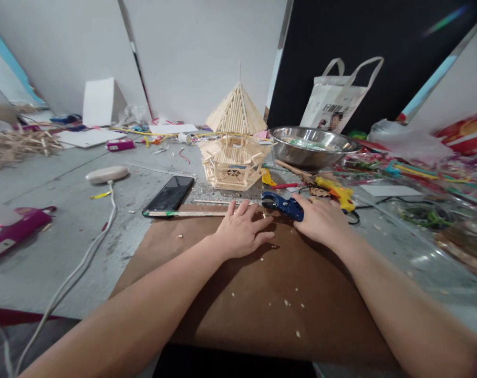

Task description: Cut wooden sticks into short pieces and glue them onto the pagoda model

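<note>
The person's left hand [244, 230] lies palm down over the brown sheet [238, 310], fingers loosely spread and gripping nothing that I can make out, the farthest fingertips at the right end of a long pale wooden stick [195, 213] marked with green near its left end. To the right, the right hand [325, 223] is curled round the handle end of a dark blue hand-held cutting tool [282, 205], whose head points left and lies just beside the left hand; how tightly the fingers close I can't tell, since the back of the hand hides most of them. A thinner pale stick [217, 202] lies just beyond the long one, and small pale wood chips [287, 303] are scattered over the sheet. The stick's green-marked end lies along the near edge of a black smartphone [169, 194], on the left. Just past the right hand I see a yellow glue gun [336, 191]. Farther back, near the middle, stands a pale wooden model pavilion [236, 149] with a pointed roof, and a shiny round steel bowl [309, 157] sits to its right.
</note>
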`<move>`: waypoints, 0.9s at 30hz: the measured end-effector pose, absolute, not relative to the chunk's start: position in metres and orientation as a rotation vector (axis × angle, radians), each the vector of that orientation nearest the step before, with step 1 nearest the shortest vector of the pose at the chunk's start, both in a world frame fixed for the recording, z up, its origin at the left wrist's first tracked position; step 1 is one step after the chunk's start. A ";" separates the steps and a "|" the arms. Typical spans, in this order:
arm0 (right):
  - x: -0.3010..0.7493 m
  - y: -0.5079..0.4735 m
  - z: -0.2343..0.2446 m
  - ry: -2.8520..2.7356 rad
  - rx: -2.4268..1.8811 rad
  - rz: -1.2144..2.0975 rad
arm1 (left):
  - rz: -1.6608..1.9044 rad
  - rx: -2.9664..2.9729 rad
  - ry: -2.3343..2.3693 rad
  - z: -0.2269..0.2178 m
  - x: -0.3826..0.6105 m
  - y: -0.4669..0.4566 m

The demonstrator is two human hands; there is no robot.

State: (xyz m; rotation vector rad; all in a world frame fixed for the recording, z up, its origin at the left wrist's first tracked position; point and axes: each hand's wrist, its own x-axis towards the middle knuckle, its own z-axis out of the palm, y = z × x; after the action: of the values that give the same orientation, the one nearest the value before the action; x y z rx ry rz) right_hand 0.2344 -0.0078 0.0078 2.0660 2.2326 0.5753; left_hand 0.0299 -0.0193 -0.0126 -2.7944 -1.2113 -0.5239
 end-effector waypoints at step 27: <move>0.221 -0.013 0.005 2.339 2.052 0.514 | -0.497 -2.863 -1.142 -0.017 0.031 -0.014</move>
State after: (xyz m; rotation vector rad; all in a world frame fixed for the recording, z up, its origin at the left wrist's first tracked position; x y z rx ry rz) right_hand 0.2210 -0.0130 0.0053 2.0516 2.3389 0.5137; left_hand 0.0313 -0.0144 -0.0166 -2.8626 -1.1417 -0.4966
